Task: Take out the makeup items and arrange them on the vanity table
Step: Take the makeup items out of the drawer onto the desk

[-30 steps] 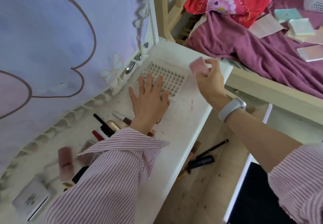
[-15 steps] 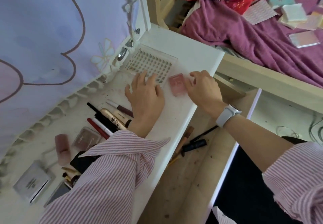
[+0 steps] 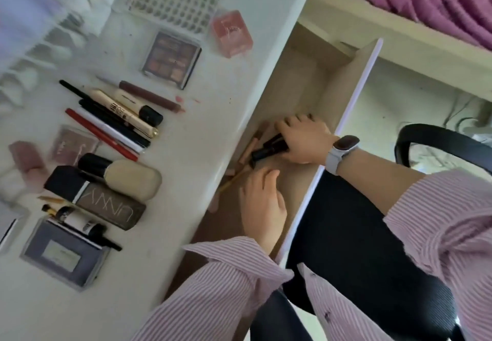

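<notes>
Both hands reach into the open drawer (image 3: 330, 79); right hand (image 3: 303, 141) grips a black tube (image 3: 269, 149); left hand (image 3: 263, 204) hovers relaxed, holding nothing; makeup items lie arranged on the white bench (image 3: 213, 117).

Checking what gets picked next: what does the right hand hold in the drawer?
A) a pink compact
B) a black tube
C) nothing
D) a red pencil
B: the right hand curls round a black tube inside the open drawer; the pink compact lies on the table.
</notes>
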Demonstrator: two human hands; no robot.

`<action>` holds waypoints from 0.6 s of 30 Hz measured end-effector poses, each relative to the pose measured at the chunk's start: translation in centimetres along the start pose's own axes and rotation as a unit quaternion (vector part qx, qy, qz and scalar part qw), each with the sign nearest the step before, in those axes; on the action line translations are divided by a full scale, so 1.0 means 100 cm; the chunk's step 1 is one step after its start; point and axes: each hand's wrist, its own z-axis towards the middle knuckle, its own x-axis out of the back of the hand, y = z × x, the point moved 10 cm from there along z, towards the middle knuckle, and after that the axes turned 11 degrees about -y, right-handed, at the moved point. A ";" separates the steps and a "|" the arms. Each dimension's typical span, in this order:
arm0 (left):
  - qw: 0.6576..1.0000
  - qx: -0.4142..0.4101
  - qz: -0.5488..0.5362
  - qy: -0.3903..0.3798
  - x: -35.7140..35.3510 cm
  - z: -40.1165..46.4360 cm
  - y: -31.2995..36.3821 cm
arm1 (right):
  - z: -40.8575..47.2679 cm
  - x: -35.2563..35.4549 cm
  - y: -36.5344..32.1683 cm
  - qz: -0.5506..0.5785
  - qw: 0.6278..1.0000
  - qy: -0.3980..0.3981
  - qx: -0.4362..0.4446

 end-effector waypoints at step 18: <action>0.979 0.094 0.182 0.005 -0.017 0.026 -0.051 | 0.019 -0.014 -0.016 -0.120 0.993 -0.003 0.013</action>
